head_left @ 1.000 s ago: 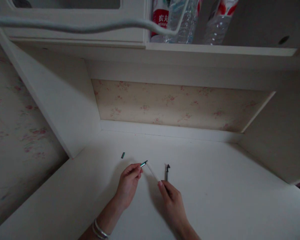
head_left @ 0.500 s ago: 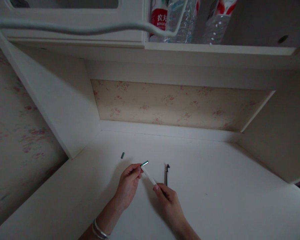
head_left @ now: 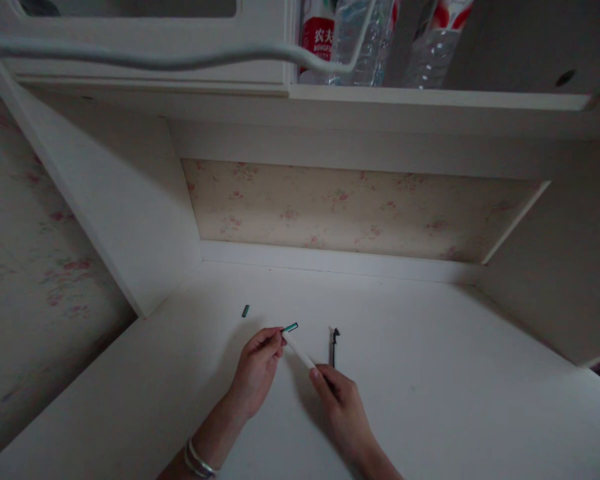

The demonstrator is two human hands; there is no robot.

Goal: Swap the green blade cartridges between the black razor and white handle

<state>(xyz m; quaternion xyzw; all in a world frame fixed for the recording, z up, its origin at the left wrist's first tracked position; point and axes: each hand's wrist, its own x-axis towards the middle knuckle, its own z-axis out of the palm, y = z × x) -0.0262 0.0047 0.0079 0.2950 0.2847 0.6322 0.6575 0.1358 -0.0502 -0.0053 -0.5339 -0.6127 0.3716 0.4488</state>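
My left hand (head_left: 256, 370) is pinched on a small teal piece (head_left: 290, 327) that sticks out past its fingertips. My right hand (head_left: 341, 403) grips the lower end of a white pen barrel (head_left: 300, 353), whose upper end meets the left fingertips beside the teal piece. Both hands hover just over the white desk (head_left: 430, 400). A thin dark pen part (head_left: 333, 345) lies on the desk just right of the barrel. A second small teal piece (head_left: 245, 311) lies on the desk to the upper left of my left hand.
The desk sits in a white alcove with floral wallpaper (head_left: 350, 210) at the back and side panels left and right. Above, a shelf (head_left: 430, 99) holds plastic water bottles (head_left: 365, 40). A grey cable (head_left: 145, 60) runs across the top.
My right hand slid the white barrel up and left, so its upper end now reaches the left fingertips. My left hand and the teal piece stayed almost in place.
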